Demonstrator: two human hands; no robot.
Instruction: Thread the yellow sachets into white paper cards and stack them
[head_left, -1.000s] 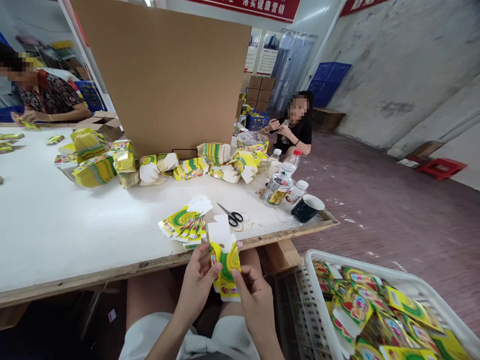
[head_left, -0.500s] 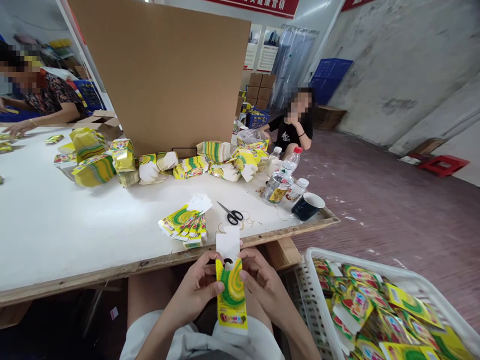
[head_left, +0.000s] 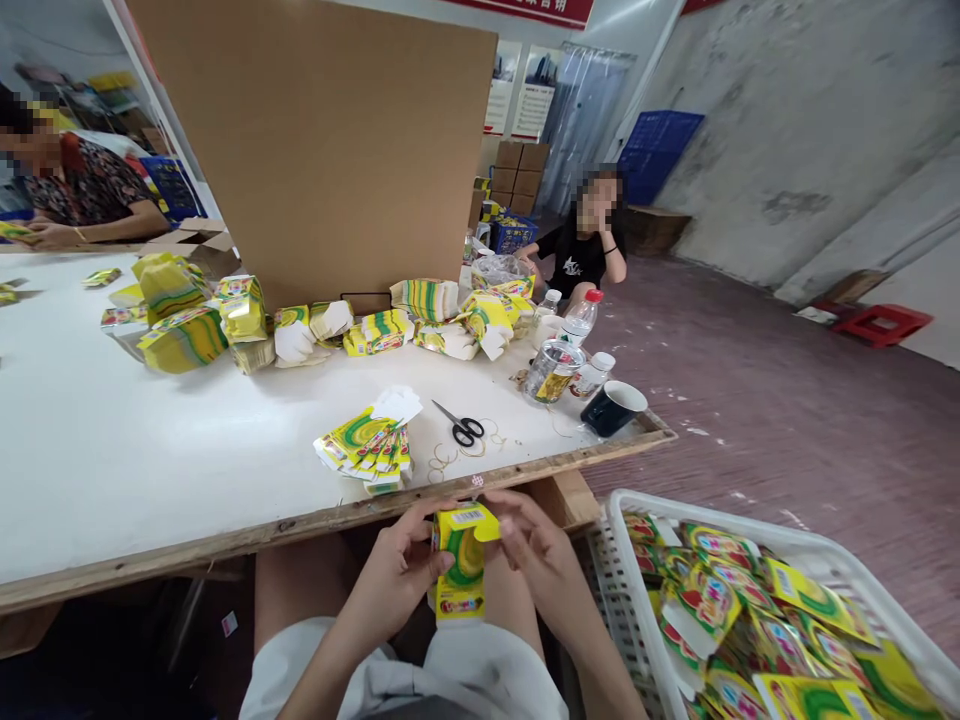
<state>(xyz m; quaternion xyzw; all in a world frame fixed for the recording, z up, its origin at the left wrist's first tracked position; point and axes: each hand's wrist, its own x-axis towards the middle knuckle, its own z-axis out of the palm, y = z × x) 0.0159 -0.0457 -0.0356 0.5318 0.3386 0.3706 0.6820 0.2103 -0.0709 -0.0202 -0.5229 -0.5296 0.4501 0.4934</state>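
A small yellow-and-green printed carton (head_left: 463, 565) is held over my lap, just off the table's front edge. My left hand (head_left: 411, 562) grips its left side, thumb on the front panel. With its fingers at the upper right corner, my right hand (head_left: 534, 548) pinches a yellow flap. A barcode shows on the folded top end. On the table beyond lies a fanned stack of flat cartons (head_left: 367, 440), and beside it a pair of black-handled scissors (head_left: 460, 428) among loose rubber bands (head_left: 442, 462).
Bundles of flat cartons (head_left: 379, 333) line the table before a large cardboard sheet (head_left: 322, 150). A dark mug (head_left: 611, 412), bottles and a clear jar (head_left: 553, 372) stand at the right corner. A white basket (head_left: 619, 560) of cartons is at my right. Two people sit across.
The carton's white upright top flap has been folded down, and the barcode end now faces up. My right hand has moved to the upper right corner flap.
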